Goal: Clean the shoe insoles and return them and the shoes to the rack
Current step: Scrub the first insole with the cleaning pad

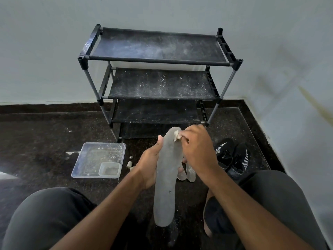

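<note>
My left hand (pixel 150 165) grips a long grey insole (pixel 166 181) around its middle and holds it upright above the floor. My right hand (pixel 196 148) pinches a small pale wad of cloth (pixel 177 135) against the insole's upper end. Two more insole ends (pixel 188 173) lie on the floor behind it, partly hidden by my hands. A pair of black shoes (pixel 232 157) with white stripes sits on the floor to the right. The black three-tier shoe rack (pixel 158 60) stands against the wall with dusty shelves and no shoes on it.
A clear plastic tray (pixel 86 159) with a small clear tub (pixel 110 170) in its corner lies on the dark floor at left. Small pale bits (pixel 130 165) lie beside it. My knees (pixel 45 219) frame the bottom. Walls meet in a corner at right.
</note>
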Demonstrator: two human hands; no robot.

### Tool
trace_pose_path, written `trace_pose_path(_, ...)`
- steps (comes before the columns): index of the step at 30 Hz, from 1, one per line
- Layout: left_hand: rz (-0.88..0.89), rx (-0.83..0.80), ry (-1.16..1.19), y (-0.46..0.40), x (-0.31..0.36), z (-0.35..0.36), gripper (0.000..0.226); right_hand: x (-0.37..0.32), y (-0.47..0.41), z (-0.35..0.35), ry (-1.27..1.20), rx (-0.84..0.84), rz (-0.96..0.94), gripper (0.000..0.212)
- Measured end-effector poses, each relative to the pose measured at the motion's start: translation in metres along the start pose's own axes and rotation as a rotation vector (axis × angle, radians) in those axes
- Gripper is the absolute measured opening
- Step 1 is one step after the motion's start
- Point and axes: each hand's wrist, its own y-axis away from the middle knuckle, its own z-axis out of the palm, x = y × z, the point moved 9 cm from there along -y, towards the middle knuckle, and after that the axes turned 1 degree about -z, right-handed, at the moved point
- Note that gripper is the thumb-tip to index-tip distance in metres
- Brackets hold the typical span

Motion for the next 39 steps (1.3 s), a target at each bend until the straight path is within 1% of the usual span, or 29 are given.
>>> trace_pose_path(3,0.018,0.041,0.013,-0.005,0.001,-0.009,0.072,-0.028,0.016,0.024,0.023,-0.127,-0.182,0.018)
trace_pose_path(5,0.017,0.064,0.043,-0.005,0.002,-0.013,0.074,-0.034,0.018,0.029,0.040,-0.166,-0.216,0.017)
trace_pose_path(7,0.022,0.059,0.075,-0.005,0.003,-0.013,0.073,-0.025,0.009,0.016,0.052,-0.088,-0.167,0.014)
trace_pose_path(9,0.016,0.057,0.083,-0.005,0.001,-0.011,0.072,-0.007,-0.001,-0.001,0.043,0.014,-0.055,0.011)
trace_pose_path(11,0.006,0.053,0.070,-0.006,-0.001,-0.011,0.071,-0.001,-0.002,-0.003,0.046,0.037,-0.012,0.011)
trace_pose_path(13,0.008,0.049,0.050,-0.008,-0.001,-0.011,0.072,-0.017,0.007,0.011,0.037,-0.042,-0.095,0.014)
trace_pose_path(15,0.000,0.060,0.060,-0.009,-0.001,-0.015,0.075,-0.033,0.020,0.032,-0.048,-0.186,-0.177,0.015)
trace_pose_path(17,-0.006,0.086,0.073,-0.010,-0.002,-0.021,0.077,-0.036,0.023,0.042,-0.119,-0.287,-0.194,0.014)
trace_pose_path(18,-0.005,0.094,0.080,-0.010,-0.002,-0.023,0.077,-0.034,0.020,0.040,-0.138,-0.280,-0.187,0.013)
trace_pose_path(20,-0.007,0.072,0.110,-0.011,-0.003,-0.021,0.078,-0.022,0.010,0.024,-0.120,-0.171,-0.139,0.011)
trace_pose_path(22,-0.008,0.050,0.115,-0.010,-0.004,-0.016,0.075,-0.005,0.001,0.007,-0.001,-0.051,-0.076,0.013)
trace_pose_path(24,-0.005,0.035,0.083,-0.009,-0.004,-0.011,0.073,-0.001,-0.001,0.000,0.092,-0.012,-0.062,0.014)
trace_pose_path(25,-0.003,0.036,0.068,-0.009,-0.004,-0.011,0.073,-0.004,0.001,0.003,0.092,-0.031,-0.075,0.014)
trace_pose_path(29,0.006,0.087,0.046,-0.010,-0.003,-0.021,0.076,-0.027,0.020,0.041,-0.062,-0.297,-0.149,0.013)
trace_pose_path(30,0.006,0.092,0.060,-0.011,-0.002,-0.022,0.078,-0.030,0.022,0.044,-0.086,-0.325,-0.159,0.012)
trace_pose_path(32,0.013,0.101,0.099,-0.010,0.000,-0.024,0.077,-0.026,0.015,0.035,-0.072,-0.265,-0.170,0.010)
trace_pose_path(34,0.020,0.087,0.140,-0.011,0.001,-0.022,0.076,-0.014,0.004,0.019,0.037,-0.144,-0.137,0.011)
trace_pose_path(36,0.010,0.058,0.162,-0.011,-0.001,-0.017,0.075,-0.007,0.000,0.010,0.112,-0.084,-0.092,0.013)
trace_pose_path(37,0.014,0.052,0.147,-0.011,0.000,-0.016,0.075,-0.012,0.003,0.011,0.105,-0.094,-0.105,0.013)
trace_pose_path(39,0.028,0.049,0.099,-0.012,0.003,-0.016,0.076,-0.026,0.014,0.026,0.014,-0.206,-0.143,0.012)
